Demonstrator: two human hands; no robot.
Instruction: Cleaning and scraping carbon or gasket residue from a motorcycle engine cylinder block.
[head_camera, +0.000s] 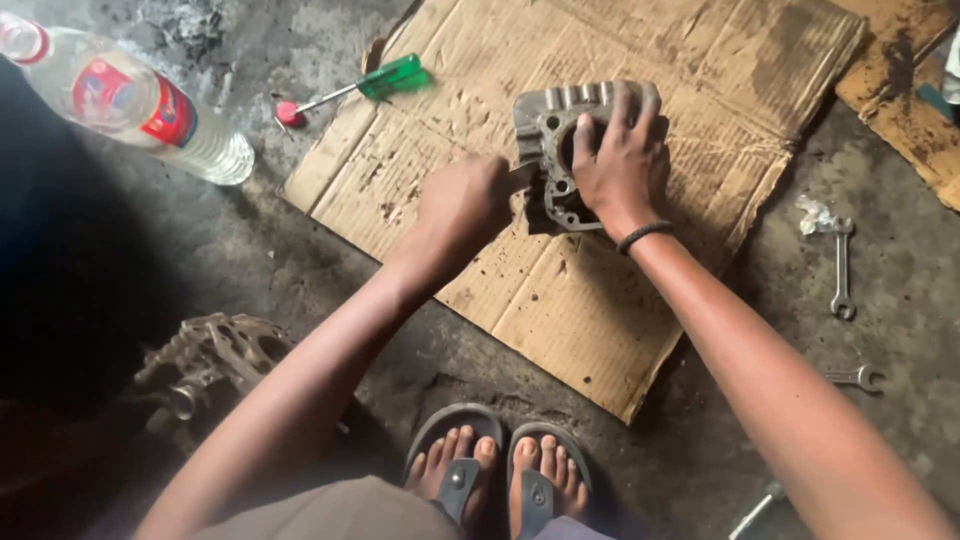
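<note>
Far left, a clear plastic bottle (135, 105) with a red label lies on its side on the rough, stained concrete floor (700, 440). Below it sits a grimy, dull-metal engine part (215, 355), lumpy and cast-looking. A screwdriver (365, 85) with a translucent green handle rests at the upper left edge of a flattened sheet of brown cardboard (590, 310), creased, dented and blotched with dark oil.

At the middle of the cardboard, the left hand (462, 205) is closed into a tight fist, its fingers curled together around a thin flat tool (520, 177) whose tip touches the side of a grey finned cylinder block (548, 135). What sort of tool it is I cannot tell.

The block is cast metal, ribbed along its top, with a round bore. The right hand (622, 150) lies over it, fingers spread and pressed down across the fins and rim, holding it against the cardboard. A dark band circles that wrist.

To the right, two small steel spanners (843, 270) lie on the bare floor.
</note>
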